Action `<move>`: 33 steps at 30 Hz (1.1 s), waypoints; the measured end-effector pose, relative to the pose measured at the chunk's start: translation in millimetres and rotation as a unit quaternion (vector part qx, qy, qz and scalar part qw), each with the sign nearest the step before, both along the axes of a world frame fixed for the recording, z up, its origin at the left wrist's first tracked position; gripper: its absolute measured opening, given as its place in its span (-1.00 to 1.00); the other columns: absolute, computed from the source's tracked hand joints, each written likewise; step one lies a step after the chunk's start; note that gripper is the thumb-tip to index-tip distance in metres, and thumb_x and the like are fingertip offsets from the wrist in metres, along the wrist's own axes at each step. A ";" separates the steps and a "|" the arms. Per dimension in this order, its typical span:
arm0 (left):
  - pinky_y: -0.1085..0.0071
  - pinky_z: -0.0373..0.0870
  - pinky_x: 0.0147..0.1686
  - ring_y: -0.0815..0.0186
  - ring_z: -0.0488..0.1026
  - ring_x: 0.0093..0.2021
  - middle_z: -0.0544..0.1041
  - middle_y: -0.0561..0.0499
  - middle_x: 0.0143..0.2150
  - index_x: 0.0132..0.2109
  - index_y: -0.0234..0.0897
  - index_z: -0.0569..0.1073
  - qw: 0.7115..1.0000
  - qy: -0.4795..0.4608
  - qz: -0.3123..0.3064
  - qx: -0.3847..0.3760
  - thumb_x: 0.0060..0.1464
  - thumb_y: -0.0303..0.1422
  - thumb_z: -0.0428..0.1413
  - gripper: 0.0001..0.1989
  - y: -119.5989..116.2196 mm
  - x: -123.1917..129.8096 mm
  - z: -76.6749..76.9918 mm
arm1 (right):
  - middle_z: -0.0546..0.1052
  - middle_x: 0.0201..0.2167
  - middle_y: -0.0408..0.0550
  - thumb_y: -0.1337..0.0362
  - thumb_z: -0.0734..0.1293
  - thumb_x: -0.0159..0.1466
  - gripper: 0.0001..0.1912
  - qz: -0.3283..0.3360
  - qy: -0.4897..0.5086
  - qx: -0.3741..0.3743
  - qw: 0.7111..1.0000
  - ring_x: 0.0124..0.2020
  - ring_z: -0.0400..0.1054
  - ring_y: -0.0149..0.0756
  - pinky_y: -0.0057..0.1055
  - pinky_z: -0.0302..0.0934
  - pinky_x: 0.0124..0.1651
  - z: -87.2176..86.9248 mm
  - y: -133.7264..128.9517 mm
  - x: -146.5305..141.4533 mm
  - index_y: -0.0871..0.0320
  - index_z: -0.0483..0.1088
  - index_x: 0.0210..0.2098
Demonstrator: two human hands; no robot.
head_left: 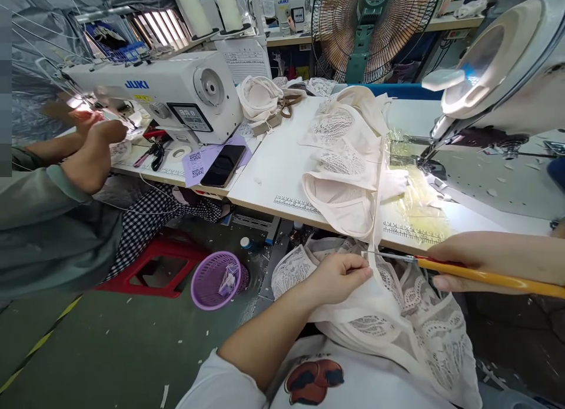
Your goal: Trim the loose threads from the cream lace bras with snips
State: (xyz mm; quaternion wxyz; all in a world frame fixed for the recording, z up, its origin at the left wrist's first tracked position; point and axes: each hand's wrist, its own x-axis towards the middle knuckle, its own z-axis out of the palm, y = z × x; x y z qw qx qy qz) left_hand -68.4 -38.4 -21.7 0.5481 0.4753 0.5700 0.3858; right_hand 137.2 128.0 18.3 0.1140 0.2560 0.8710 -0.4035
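My left hand (342,278) is closed, fingertips pinching a white fabric strip (375,241) just below the table's front edge. This strip runs down from a chain of white lace bras (339,206) on the table to more lace bras (379,323) heaped over my lap. From the right, my right hand (477,259) grips a long orange-handled tool (485,275) with a thin metal blade. Its tip lies across the strip, close beside my left fingertips. Whether the blade is single or double cannot be made out.
A sewing machine (498,73) stands at the right, a fan (375,32) behind. Left are another machine (150,91), a phone (223,165) and a co-worker's hands (99,132). A purple basket (216,306) and red stool (176,268) stand on the floor.
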 end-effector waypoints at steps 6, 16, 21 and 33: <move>0.47 0.10 -0.43 0.43 0.13 -0.45 0.20 0.10 -0.52 -0.52 -0.30 0.28 1.000 0.007 0.014 -0.023 0.03 -0.25 0.02 -0.75 0.1 -0.8 0.3 | 0.30 -0.61 -0.17 -0.18 0.20 0.19 -0.51 0.076 -0.073 -0.025 0.994 -0.59 0.04 -0.41 -0.42 -0.14 -0.53 -2.5 -3.9 -8.2 0.12 0.33 -0.52; 0.47 0.11 -0.46 0.43 0.15 -0.48 0.21 0.10 -0.54 -0.53 -0.30 0.27 0.999 0.043 0.009 -0.001 0.04 -0.27 0.03 -0.74 -1.2 2.4 5.0 | 0.30 -0.58 -0.13 -0.26 0.19 0.12 -0.48 -0.038 -0.001 -0.054 0.998 -0.53 0.16 -0.30 -0.39 -0.01 -0.48 -29.8 -24.7 1.6 0.11 0.26 -0.51; 0.43 0.25 -0.33 0.35 0.32 -0.37 0.39 -0.01 -0.41 -0.40 -0.34 0.45 0.996 0.035 0.002 0.079 0.07 -0.30 0.05 -0.80 1.9 9.2 14.2 | 0.42 -0.26 -0.03 -0.13 0.28 0.15 -0.60 -0.111 0.173 -0.212 0.956 -0.34 0.27 -0.23 -0.32 0.19 -0.31 -41.3 -58.5 3.0 0.09 0.25 -0.37; 0.42 0.33 -0.27 0.35 0.37 -0.33 0.46 0.00 -0.34 -0.30 -0.26 0.45 0.986 0.070 0.105 0.111 0.01 -0.37 0.12 -0.92 5.9 16.6 9.3 | 0.25 -0.52 -0.19 -0.01 0.42 0.06 -0.62 -0.304 0.266 -0.180 0.897 -0.52 0.08 -0.39 -0.47 0.09 -0.53 -54.0 -94.9 13.0 0.10 0.22 -0.51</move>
